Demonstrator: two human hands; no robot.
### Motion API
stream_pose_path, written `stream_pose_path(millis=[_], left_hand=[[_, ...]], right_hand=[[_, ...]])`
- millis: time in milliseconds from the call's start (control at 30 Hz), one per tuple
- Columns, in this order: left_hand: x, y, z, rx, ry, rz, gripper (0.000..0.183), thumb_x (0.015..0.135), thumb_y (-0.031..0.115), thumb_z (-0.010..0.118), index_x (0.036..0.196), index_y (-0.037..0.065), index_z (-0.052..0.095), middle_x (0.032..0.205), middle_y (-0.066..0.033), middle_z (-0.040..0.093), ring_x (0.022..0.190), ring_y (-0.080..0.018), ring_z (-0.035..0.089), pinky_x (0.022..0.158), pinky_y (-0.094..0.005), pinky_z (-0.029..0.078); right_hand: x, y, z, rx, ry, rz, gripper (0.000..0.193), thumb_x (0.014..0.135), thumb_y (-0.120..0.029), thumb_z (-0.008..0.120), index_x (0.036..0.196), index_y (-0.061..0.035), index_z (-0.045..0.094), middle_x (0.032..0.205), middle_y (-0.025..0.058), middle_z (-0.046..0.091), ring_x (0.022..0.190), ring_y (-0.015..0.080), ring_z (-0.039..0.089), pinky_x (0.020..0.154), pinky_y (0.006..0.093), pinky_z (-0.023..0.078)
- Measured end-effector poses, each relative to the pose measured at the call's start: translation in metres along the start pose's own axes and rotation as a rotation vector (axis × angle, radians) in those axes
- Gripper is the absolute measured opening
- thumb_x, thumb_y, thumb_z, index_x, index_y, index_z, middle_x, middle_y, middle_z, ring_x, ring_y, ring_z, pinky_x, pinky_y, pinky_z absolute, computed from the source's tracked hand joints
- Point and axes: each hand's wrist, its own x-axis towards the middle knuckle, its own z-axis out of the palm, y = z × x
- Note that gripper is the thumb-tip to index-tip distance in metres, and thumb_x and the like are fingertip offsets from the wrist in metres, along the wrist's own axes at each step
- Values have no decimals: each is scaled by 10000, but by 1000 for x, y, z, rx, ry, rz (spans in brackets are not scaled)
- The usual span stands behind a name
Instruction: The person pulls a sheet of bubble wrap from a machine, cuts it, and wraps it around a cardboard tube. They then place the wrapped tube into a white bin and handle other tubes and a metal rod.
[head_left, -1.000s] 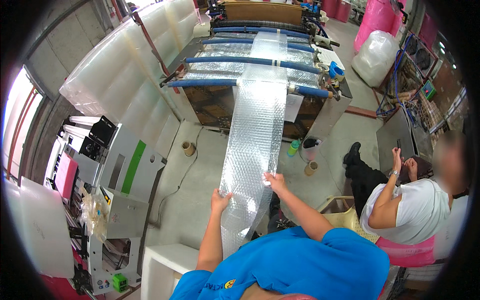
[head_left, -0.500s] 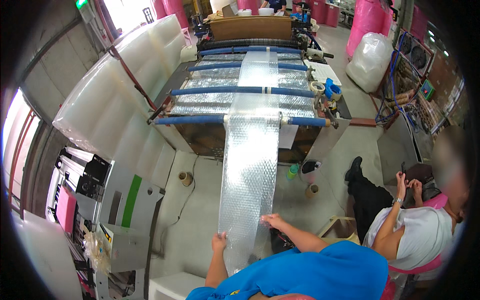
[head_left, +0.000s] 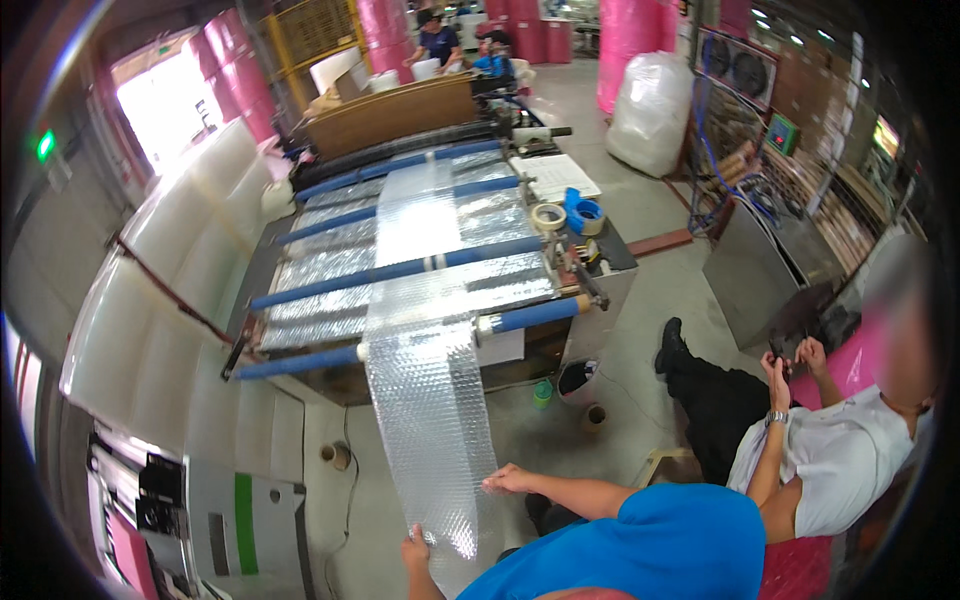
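A long strip of clear bubble wrap (head_left: 425,400) comes off a machine with blue rollers (head_left: 345,272) and hangs down toward me. My left hand (head_left: 415,550) grips its left edge near the bottom of the view. A little higher, my right hand (head_left: 508,480) pinches the right edge between thumb and fingers. The strip runs fairly flat between both hands, and its lower end passes out of sight by my blue shirt (head_left: 640,540).
Tape rolls (head_left: 549,217) lie on the machine's right side. At right, a co-worker in a white shirt (head_left: 825,475) sits holding something small and dark. A bin (head_left: 577,380), a green bottle (head_left: 542,393) and cardboard cores (head_left: 595,417) stand on the floor. Large wrapped rolls (head_left: 160,290) line the left.
My view has turned, so the machine sits further left and slanted. Both hands stay on the strip's edges, now lower in the picture.
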Motion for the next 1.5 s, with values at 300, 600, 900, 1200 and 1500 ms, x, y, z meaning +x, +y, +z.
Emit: stream_pose_path(millis=[300, 600, 900, 1200, 1500], left_hand=[[23, 72, -12, -347, 160, 238, 537, 771, 475, 427, 693, -50, 509, 627, -158, 533, 573, -251, 508, 574, -345, 404], [49, 55, 6, -542, 138, 334, 424, 657, 355, 659, 642, -16, 454, 542, -65, 482, 445, -124, 428, 415, -259, 365], [-1, -46, 0, -263, -282, -19, 624, 556, 428, 712, 802, -105, 502, 649, -133, 540, 632, -254, 532, 595, -342, 432], [-116, -54, -67, -162, 300, 344, 491, 635, 391, 637, 914, 21, 475, 852, -202, 544, 816, -328, 521, 698, -376, 402], [-156, -60, -132, -470, 300, 373, 318, 727, 317, 564, 791, 13, 496, 691, -129, 545, 624, -201, 527, 570, -302, 399]], right_hand=[[14, -71, -42, 131, 214, -323, 274, 812, -261, 473, 908, -27, 578, 790, 35, 597, 666, 93, 519, 624, 243, 429], [33, -86, -31, 393, 321, -346, 250, 840, -269, 404, 890, -45, 502, 750, 46, 560, 668, 119, 549, 502, 255, 458], [-24, -23, 59, 358, 415, -207, 264, 821, -277, 440, 940, -43, 472, 763, 68, 568, 605, 130, 540, 481, 267, 451], [-110, 64, 165, 259, 356, -91, 342, 807, -324, 472, 916, -7, 537, 762, 45, 550, 667, 116, 523, 498, 269, 451], [-192, -15, 186, 405, 408, -342, 275, 820, -312, 455, 735, -54, 500, 626, 43, 550, 493, 92, 479, 441, 218, 395]])
